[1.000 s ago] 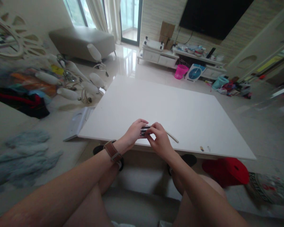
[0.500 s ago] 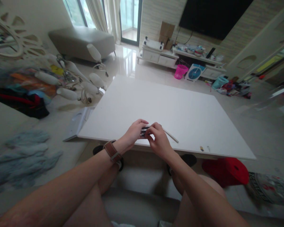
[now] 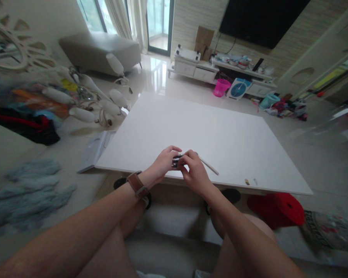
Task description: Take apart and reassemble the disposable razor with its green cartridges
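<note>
Both hands meet over the near edge of a white board (image 3: 220, 131).

Left hand (image 3: 164, 163): fingers curl narrow around a small dark object (image 3: 176, 161), thumb on top, the other fingers underneath. A brown wristband (image 3: 137, 184) sits on this wrist.

Right hand (image 3: 196, 173): fingertips pinch the same object from its right end, thumb and forefinger closed on it. Both hands grip it together.

Object: dark with some shiny patches, mostly hidden between the two sets of fingers. Cannot tell what it is. It sits just above the board surface; cannot tell whether it touches it.

Around the fingers:
- A thin white stick (image 3: 210, 166) lies on the board just right of the right-hand fingers, slanting away to the right. Its near end is hidden behind the knuckles.
- Two small bits (image 3: 247, 181) lie further right, near the board's front edge, well apart from the hands.
- A red stool (image 3: 278, 208) stands on the floor below and right of the right wrist.
- Beyond the fingertips the board runs flat and white.
</note>
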Demonstrator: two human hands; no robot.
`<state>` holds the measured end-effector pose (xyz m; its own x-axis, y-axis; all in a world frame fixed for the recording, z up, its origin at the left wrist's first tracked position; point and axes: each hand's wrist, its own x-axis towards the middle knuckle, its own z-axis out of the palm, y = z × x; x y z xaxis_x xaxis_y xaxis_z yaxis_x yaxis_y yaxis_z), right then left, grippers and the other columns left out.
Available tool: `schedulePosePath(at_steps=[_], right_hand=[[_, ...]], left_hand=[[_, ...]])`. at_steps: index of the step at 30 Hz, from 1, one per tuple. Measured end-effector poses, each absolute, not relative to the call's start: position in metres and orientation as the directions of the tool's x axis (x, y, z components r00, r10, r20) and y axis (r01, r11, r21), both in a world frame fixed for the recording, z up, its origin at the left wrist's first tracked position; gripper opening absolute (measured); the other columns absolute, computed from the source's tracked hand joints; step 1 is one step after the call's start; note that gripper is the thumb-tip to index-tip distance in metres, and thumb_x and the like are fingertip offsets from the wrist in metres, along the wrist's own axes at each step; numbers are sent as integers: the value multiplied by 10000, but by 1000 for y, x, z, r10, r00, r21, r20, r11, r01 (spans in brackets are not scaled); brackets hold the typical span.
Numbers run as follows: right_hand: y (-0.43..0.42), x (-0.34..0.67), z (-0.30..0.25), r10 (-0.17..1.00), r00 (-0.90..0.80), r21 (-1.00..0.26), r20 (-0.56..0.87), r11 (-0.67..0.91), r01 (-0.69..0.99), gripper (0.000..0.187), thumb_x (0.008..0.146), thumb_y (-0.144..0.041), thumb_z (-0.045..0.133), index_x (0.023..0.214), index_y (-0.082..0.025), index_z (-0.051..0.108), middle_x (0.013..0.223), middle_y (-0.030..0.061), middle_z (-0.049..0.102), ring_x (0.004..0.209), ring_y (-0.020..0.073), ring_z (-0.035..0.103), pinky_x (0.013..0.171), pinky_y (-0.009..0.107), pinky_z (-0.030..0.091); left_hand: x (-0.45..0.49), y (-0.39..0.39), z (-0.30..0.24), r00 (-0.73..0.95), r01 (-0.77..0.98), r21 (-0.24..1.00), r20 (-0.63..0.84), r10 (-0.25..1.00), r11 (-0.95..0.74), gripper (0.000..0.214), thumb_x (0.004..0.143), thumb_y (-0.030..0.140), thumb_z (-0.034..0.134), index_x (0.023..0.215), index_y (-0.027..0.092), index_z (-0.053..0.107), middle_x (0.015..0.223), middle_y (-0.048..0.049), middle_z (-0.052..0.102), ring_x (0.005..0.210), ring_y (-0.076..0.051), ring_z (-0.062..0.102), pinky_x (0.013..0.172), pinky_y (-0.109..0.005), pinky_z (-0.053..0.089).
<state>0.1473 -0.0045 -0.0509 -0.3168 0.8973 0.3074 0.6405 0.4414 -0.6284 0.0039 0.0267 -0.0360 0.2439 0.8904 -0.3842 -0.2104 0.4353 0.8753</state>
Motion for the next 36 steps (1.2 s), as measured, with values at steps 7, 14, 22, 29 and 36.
schedulePosePath(at_steps=[7,14,22,29,36], right_hand=[[-5,147,-49,893,-320,-622,316,450,640,188,842,-27,554,817,-213,556,940,54,538,926,226,510,802,358,441],[-6,147,-50,885,-306,-636,351,465,616,156,844,-58,596,825,-213,597,919,45,568,919,218,530,805,352,438],[-6,146,-49,889,-278,-655,363,456,602,155,827,-67,600,835,-220,616,899,39,571,893,211,546,798,350,454],[-7,146,-48,890,-253,-671,379,452,587,146,836,-73,580,838,-218,597,898,41,564,881,208,557,783,351,467],[-6,146,-48,891,-225,-679,394,448,581,153,842,-73,561,809,-223,570,869,28,562,865,197,551,773,340,458]], left_hand=[[3,27,-36,252,-208,873,-387,887,440,122,862,207,499,958,174,567,732,-35,576,670,-159,574,586,-276,515],[3,28,-37,229,-197,880,-388,893,433,117,861,203,502,943,168,578,774,-40,575,685,-153,560,569,-261,508],[4,28,-34,230,-214,875,-387,893,434,122,819,228,557,917,166,594,755,-24,578,685,-146,567,568,-238,484],[3,26,-28,285,-227,854,-401,870,468,295,691,103,560,980,160,574,685,-11,612,661,-143,588,622,-249,490],[3,26,-29,318,-241,854,-380,869,462,441,598,-21,548,1002,153,535,760,-30,669,697,-147,632,696,-291,522]])
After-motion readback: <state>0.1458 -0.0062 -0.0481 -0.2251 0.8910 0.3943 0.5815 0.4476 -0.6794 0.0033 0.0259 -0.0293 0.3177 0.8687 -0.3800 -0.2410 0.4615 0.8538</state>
